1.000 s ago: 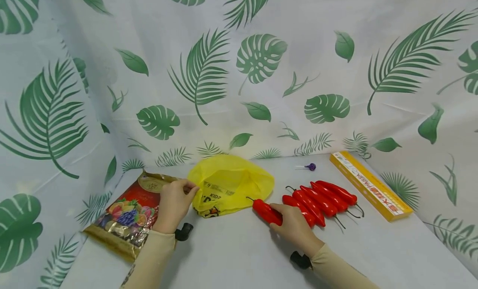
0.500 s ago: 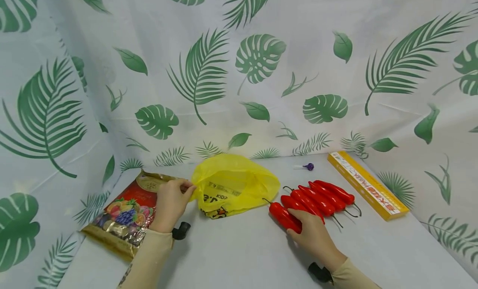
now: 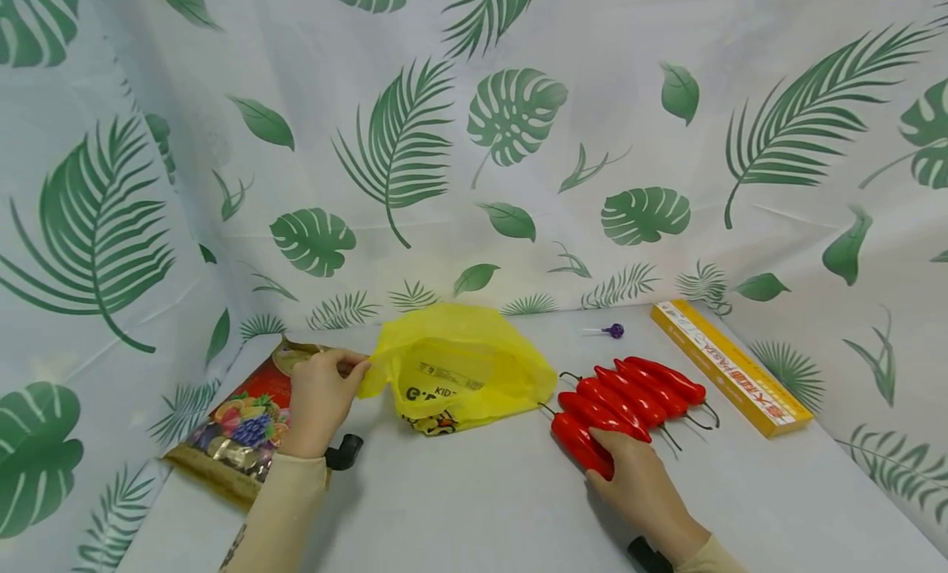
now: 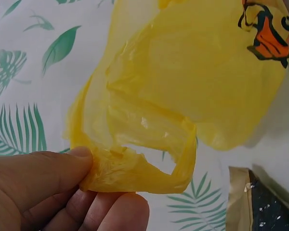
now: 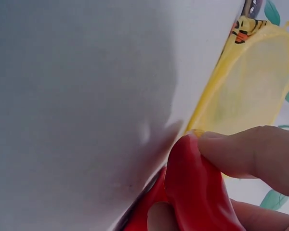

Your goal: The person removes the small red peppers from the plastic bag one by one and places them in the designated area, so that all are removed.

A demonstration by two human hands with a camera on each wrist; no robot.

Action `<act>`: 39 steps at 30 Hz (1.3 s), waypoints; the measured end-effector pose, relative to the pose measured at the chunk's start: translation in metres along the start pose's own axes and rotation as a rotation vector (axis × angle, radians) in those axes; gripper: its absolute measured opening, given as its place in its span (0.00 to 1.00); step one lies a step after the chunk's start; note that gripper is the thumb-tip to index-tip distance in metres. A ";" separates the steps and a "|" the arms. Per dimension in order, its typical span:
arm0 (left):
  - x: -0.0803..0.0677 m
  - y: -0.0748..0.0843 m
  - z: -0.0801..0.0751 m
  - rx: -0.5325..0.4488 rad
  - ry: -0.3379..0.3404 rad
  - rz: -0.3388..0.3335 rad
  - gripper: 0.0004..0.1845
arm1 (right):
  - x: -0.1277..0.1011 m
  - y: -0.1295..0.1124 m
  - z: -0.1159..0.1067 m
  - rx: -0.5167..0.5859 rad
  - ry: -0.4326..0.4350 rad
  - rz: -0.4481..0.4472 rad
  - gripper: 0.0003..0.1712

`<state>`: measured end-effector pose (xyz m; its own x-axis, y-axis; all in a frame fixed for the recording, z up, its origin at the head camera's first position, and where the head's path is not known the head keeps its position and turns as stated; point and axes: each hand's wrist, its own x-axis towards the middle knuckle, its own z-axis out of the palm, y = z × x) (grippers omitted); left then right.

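Thumb and fingers of my left hand (image 3: 322, 404) pinch the handle loop of a yellow plastic bag (image 3: 518, 367), as the left wrist view shows. The bag's mouth gapes toward me, with printed lettering inside. My right hand (image 3: 644, 491) grips a red chili pepper (image 3: 573, 441) at the near left end of a row of several similar red peppers (image 3: 629, 392). In the right wrist view the thumb and fingertips lie on both sides of the held pepper (image 5: 192, 187), and another red pepper (image 5: 144, 211) shows beneath it.
Behind my left hand lies a red and gold fruit-printed packet (image 3: 252, 416). A yellow pasta box (image 3: 729, 367) lies at the right. Near the back wall is a purple lollipop (image 3: 613, 331). Leaf-patterned cloth (image 3: 415, 277) rises behind the white table.
My right hand has carried the pepper rightward and toward me, up against the row. My left hand has drawn the bag's handle to the left, and the bag has stretched wider.
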<state>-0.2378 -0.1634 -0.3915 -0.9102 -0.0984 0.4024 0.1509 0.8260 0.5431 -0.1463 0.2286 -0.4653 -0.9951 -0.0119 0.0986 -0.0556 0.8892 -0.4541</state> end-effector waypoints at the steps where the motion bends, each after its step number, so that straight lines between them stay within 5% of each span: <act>1: 0.001 -0.001 -0.002 -0.001 0.005 0.000 0.10 | -0.002 0.000 -0.001 -0.003 -0.001 0.006 0.38; 16: 0.004 -0.011 -0.013 0.005 0.063 0.013 0.11 | -0.016 0.006 -0.010 0.007 0.020 0.051 0.38; 26: -0.004 -0.006 -0.007 -0.024 -0.001 -0.023 0.10 | 0.001 -0.007 -0.001 -0.056 -0.024 0.016 0.36; 39: -0.009 -0.004 0.004 -0.035 -0.040 -0.008 0.08 | 0.007 -0.009 0.000 -0.132 0.030 -0.018 0.35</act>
